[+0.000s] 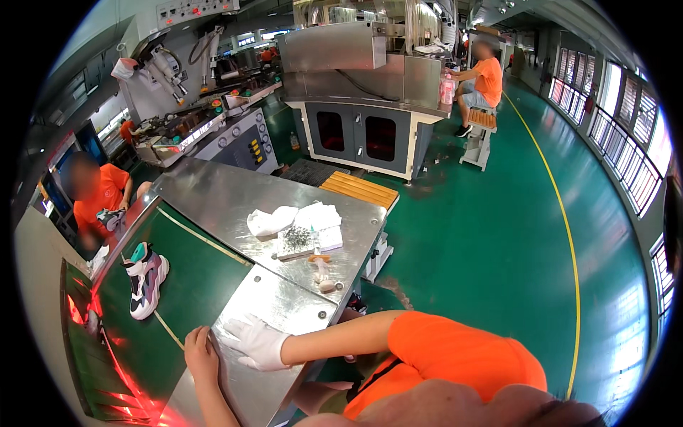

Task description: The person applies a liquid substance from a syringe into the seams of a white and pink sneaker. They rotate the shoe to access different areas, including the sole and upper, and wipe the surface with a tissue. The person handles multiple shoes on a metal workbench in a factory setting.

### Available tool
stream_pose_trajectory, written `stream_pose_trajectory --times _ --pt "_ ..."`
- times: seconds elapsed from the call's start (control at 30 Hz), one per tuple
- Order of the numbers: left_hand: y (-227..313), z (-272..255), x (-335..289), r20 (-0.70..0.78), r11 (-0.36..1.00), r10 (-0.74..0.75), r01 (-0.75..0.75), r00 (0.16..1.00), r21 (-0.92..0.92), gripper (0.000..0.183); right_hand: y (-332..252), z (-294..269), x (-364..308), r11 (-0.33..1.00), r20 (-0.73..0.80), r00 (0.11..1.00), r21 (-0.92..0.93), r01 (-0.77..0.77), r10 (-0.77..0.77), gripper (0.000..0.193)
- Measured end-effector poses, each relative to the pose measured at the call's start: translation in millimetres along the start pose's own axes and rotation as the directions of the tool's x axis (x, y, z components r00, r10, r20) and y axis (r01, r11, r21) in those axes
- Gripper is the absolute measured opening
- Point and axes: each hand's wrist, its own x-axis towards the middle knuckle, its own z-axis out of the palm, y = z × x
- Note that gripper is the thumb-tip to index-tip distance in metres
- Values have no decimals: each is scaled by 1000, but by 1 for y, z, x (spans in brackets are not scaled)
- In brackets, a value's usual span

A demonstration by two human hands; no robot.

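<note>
My right hand (255,343), in a white glove, lies flat on the steel table (274,299), fingers spread and nothing held. Bare, my left hand (201,351) rests at the table's edge beside the green conveyor belt (196,267); its fingers are stretched out, with nothing visible in them. On the belt, ahead and to the left of both hands, sits a white, purple and black sneaker (146,282) with a teal lining. Beyond my right hand, a small brush-like tool (322,274) with an orange-brown part lies by a white pad (294,243) covered in dark specks.
White crumpled cloths (272,221) lie behind the pad. Across the belt at left, a person in orange (107,192) handles another shoe. A large steel machine (363,121) stands ahead, with a slatted wooden bench (359,191) before it. Another person (487,82) sits farther off.
</note>
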Motion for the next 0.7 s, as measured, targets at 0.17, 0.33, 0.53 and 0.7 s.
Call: stream_pose_trajectory --times 0.17,0.33,0.53,0.7 --pt "-2 2 0 3 997 -65 65 998 -40 30 1 -7 3 999 44 999 35 -30 28 59" --pt "-3 0 -6 -9 995 -84 83 996 -59 29 1 3 3 1000 -23 1000 9 -11 11 57" --pt "9 -3 2 -11 995 -52 51 999 -80 23 2 -1 2 1000 1 1000 -4 -4 4 56" --pt "17 -4 1 -32 994 -52 48 998 -102 23 6 7 0 1000 -56 998 -13 3 -4 55"
